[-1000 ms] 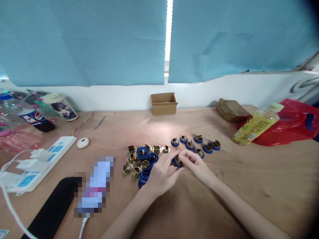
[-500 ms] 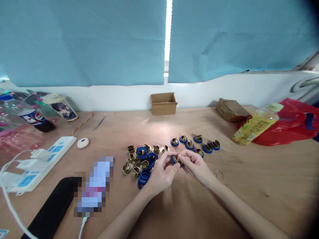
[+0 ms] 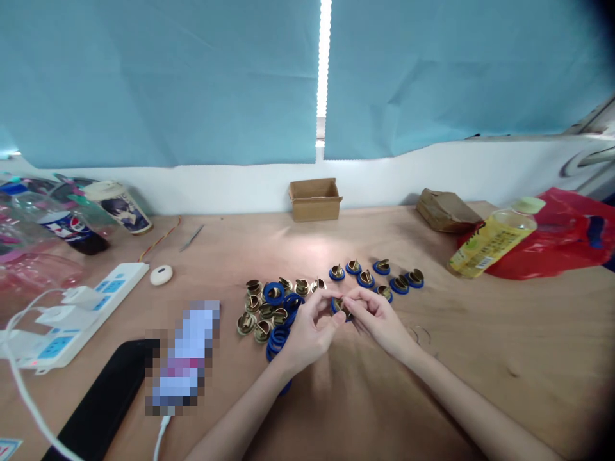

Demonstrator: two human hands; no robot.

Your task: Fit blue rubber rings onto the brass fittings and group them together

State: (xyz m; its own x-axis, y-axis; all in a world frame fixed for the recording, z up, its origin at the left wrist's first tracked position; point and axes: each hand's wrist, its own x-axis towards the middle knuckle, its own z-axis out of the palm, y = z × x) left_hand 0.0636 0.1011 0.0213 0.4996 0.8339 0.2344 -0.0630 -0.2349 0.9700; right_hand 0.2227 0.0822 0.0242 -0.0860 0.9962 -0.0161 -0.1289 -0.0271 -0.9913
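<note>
Between my two hands, just above the table, is a round brass-coloured metal fitting with a blue ring (image 3: 339,308) around it. My left hand (image 3: 312,330) grips its left side between thumb and fingers. On the other side, my right hand (image 3: 377,317) pinches at the same piece, and its fingertips partly cover it. Left of my hands lie several bare brass fittings (image 3: 262,330) and loose blue rings (image 3: 277,342), some behind my left wrist. Several fittings with blue rings (image 3: 366,279) rest beyond my right hand.
A small cardboard box (image 3: 315,209) stands by the wall. At the right are a yellow-labelled bottle (image 3: 494,246), a red plastic bag (image 3: 557,250) and a brown package (image 3: 446,211). A power strip (image 3: 91,320), a phone (image 3: 187,358) and a black case (image 3: 108,397) occupy the left.
Both hands stay at nearly the same spot with the ringed fitting between them. Only slight finger movement and a small shift of the view show.
</note>
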